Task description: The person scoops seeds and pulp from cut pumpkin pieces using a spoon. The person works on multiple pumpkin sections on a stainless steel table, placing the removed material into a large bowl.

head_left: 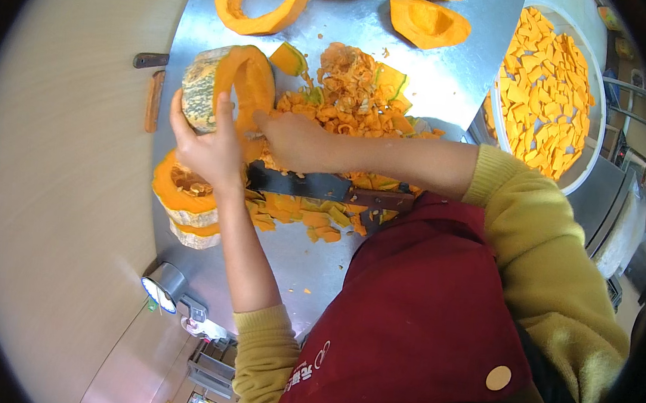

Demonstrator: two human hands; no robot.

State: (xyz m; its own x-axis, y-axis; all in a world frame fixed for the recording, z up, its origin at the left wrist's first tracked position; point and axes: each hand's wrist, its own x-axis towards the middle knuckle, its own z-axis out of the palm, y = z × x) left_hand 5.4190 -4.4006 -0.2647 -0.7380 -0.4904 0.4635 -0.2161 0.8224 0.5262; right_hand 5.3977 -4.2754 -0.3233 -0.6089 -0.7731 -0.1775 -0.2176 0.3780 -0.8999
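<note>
My left hand (pixel 205 148) grips a thick ring of pumpkin (pixel 205 81) with mottled green-and-cream rind, thumb on its cut face and fingers round the rind. Its hollow faces my right hand (pixel 291 141), which is curled closed at the lower edge of the opening. What that hand holds, if anything, is hidden. Below my right wrist lies a large knife (pixel 302 184) with a dark blade and brown wooden handle, among rind trimmings (pixel 285 210). Beyond my right forearm is a heap of stringy pumpkin pulp and seeds (pixel 344 79).
Two stacked pumpkin pieces (pixel 188 205) stand beside my left wrist. A pumpkin ring (pixel 296 1) and a hollowed chunk (pixel 430 23) lie at the steel table's (pixel 209 14) far side. On the right stands a white tub (pixel 598 108) of cut pumpkin. Two handles (pixel 154 100) show past the left edge.
</note>
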